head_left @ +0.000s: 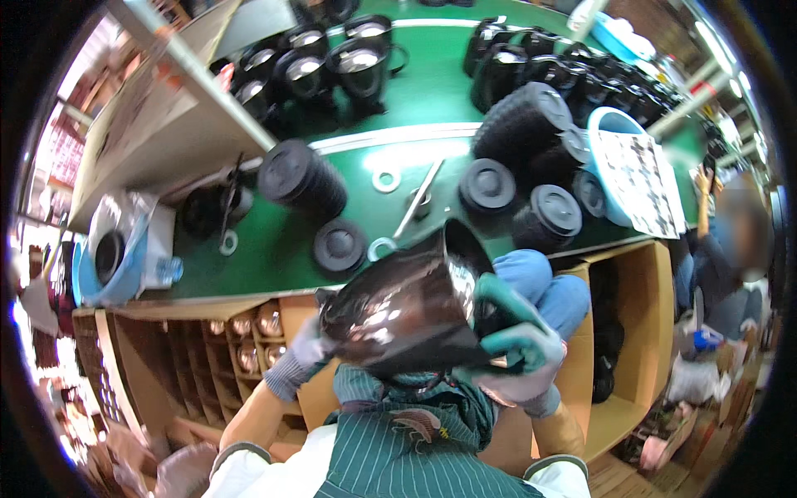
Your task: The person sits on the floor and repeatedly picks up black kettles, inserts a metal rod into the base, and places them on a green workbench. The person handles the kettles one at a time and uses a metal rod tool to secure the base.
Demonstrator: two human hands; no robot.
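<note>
A glossy black jug body (394,311) lies tilted in front of me, its wide mouth pointing up and right. My left hand (309,347), in a pale glove, is closed around its narrower left end. My right hand (525,353), in a white and green glove, grips the jug at its handle side; part of that grip is hidden behind the jug. Just beyond it on the green table are a round black lid (339,246), a pale ring (382,249) and a long metal rod (418,199).
Stacks of black lids (303,178) stand left and right. Black jugs (359,70) with shiny insides line the far side. Blue basins (610,124) sit at both ends. Below the table edge, a divided carton (224,365) holds silvery liners. Another person (730,257) sits at far right.
</note>
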